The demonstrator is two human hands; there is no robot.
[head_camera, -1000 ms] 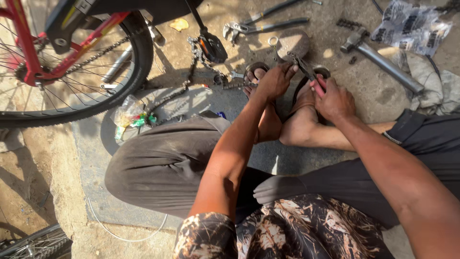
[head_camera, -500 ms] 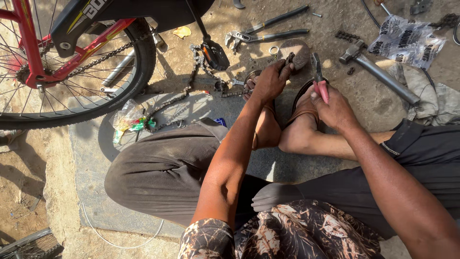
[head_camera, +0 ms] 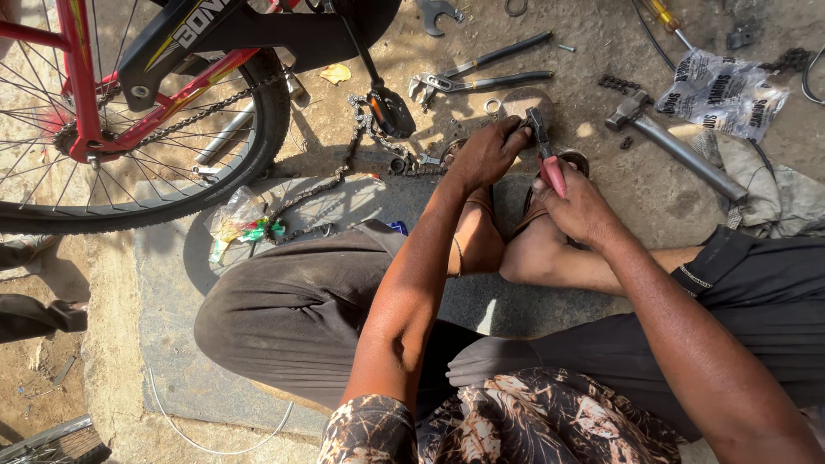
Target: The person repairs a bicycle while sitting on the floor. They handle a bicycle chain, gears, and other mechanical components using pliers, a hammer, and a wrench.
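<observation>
The person is sitting on the ground with the feet drawn in, working on a loose chain (head_camera: 378,146) just beyond the feet; the chain is the reference for all positions here. The left hand (head_camera: 485,155) is resting at the near end of the chain, grip closed around a small part, probably a link, though the fingers are hiding it and its nature cannot be confirmed. The right hand (head_camera: 577,204) is sitting just right of that point, grip wrapped fully around the red handles of the pliers (head_camera: 543,146), whose nose is pointing up toward the left fingertips. Whether the nose is biting the part cannot be told. In judgement, the step is a link or pin operation, and it is best done by keeping the left grip steady and low, bracing the work against the ground, and squeezing the pliers squarely across the link so the nose is not slipping toward the fingers. The far end of the chain is trailing left toward the wheel (head_camera: 129,129) and its pedal (head_camera: 391,112). A second pair of pliers (head_camera: 481,77) is lying above the chain end, a hammer (head_camera: 670,142) well to its right, and a plastic bag (head_camera: 722,90) beyond the hammer.
</observation>
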